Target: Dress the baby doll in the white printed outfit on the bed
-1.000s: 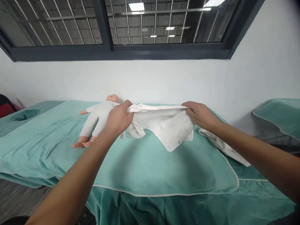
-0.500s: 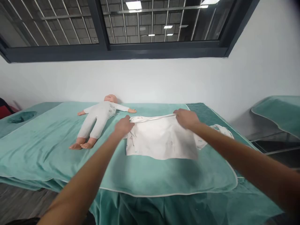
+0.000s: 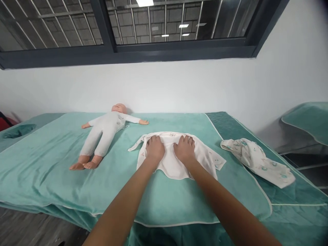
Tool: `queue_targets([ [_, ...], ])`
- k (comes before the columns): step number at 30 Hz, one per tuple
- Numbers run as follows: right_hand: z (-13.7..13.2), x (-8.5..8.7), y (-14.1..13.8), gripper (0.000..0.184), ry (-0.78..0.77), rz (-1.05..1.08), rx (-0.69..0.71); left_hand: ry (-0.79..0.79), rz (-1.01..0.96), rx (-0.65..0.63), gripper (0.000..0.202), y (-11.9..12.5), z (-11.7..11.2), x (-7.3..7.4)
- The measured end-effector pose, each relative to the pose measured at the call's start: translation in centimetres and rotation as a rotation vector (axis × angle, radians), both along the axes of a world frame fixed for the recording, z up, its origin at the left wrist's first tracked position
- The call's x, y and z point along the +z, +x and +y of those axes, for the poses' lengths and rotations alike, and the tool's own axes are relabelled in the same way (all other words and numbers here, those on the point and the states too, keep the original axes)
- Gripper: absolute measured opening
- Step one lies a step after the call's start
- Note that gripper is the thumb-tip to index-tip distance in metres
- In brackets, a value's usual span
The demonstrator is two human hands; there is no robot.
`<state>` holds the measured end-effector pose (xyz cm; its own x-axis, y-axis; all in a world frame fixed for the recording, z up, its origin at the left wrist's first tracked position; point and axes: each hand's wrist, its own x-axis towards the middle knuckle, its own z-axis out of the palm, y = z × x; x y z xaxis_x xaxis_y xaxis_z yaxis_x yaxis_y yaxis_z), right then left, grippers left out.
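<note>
A small white baby shirt (image 3: 169,164) lies spread flat on the teal towel (image 3: 153,201) that covers the bed. My left hand (image 3: 154,149) rests palm down on the shirt's left half, fingers stretched out. My right hand (image 3: 185,149) lies flat beside it on the right half, fingers also extended. A baby doll (image 3: 105,133) in a pale one-piece suit lies on its back to the left, arms spread, head toward the wall.
A second white garment with green prints (image 3: 256,160) lies crumpled at the right of the bed. A dark teal cloth (image 3: 17,130) sits at the far left. Another teal-covered bed (image 3: 307,119) stands at the right. The white wall runs behind.
My hands held the shirt up by its top edge, then lowered it onto the towel. They have let go and now press flat on its middle.
</note>
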<state>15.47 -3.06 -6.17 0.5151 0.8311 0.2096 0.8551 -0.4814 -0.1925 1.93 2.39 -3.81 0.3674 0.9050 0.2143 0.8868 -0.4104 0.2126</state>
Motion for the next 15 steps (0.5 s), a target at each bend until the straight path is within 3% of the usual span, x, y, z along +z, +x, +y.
queue_targets([
  [4, -1.3, 0.1, 2.2, 0.053, 0.030, -0.225, 0.153, 0.088, 0.060, 0.074, 0.037, -1.0, 0.1, 0.6],
  [8, -2.4, 1.5, 5.0, 0.054, -0.043, -0.305, 0.252, 0.071, 0.019, 0.076, 0.047, -1.3, 0.4, 0.6],
  [12, -2.0, 3.3, 5.6, 0.045, -0.105, -0.211, 0.293, -0.053, -0.158, 0.051, 0.053, -0.4, 0.8, 0.3],
  [15, -1.1, 3.2, 4.0, 0.045, -0.117, -0.032, 0.347, -0.080, -0.222, 0.037, 0.054, 0.2, 1.1, 0.0],
])
